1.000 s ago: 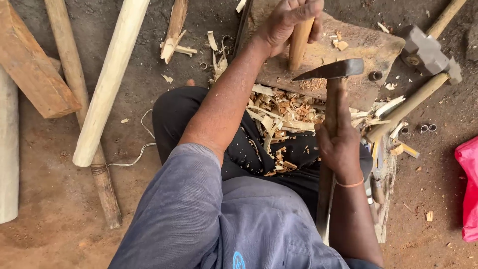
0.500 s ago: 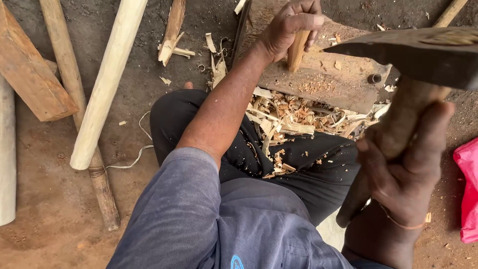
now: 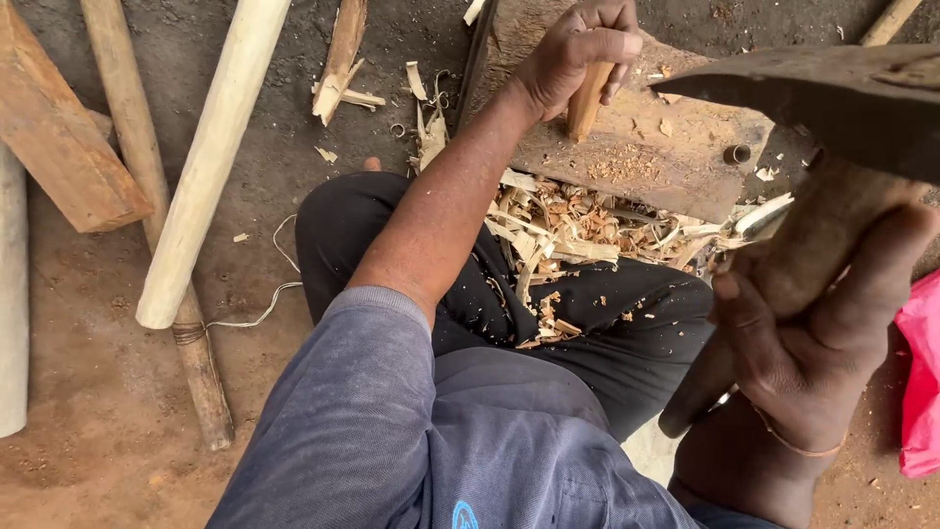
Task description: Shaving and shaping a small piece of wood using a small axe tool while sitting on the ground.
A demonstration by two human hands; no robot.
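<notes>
Far left: pale round pole (image 3: 12, 294) along the edge of the dirt floor (image 3: 88, 392), with a flat reddish plank (image 3: 59, 137) slanting beside it. Next over, two long poles crossed: a light peeled one (image 3: 211, 162) lying over a darker, thinner one (image 3: 147, 196), the latter bound with cord near its lower end. Thin white string (image 3: 259, 313) trailing from there toward the black trouser leg (image 3: 343, 235). Grey-blue sleeve (image 3: 352, 421) at bottom centre.

Above centre: split sliver of wood (image 3: 343, 54) on the ground, a few loose chips just beside it. Heap of pale wood shavings (image 3: 558, 230) spread across the lap and against the near edge of the chopping block (image 3: 676, 167).

Left hand (image 3: 578, 54) reached forward, grip clamped around the top of a short wooden peg (image 3: 587, 103). Peg stood upright, lower end resting on the block, upper end hidden inside the fist; only the lower part showed below the fingers. Small metal ring (image 3: 736, 154) lay on the block to the right of the peg, apart from it.

Right hand (image 3: 813, 333) raised close to the camera, grip wrapped tight round the thick wooden handle (image 3: 813, 235) of an axe. Dark, blurred axe head (image 3: 822, 93) stood above and beyond the fist, edge pointing left toward the peg, well apart from it. Thin band on the wrist. Handle butt projected below the fist toward the lap.

Far right: pink cloth (image 3: 920, 392) on the floor.
</notes>
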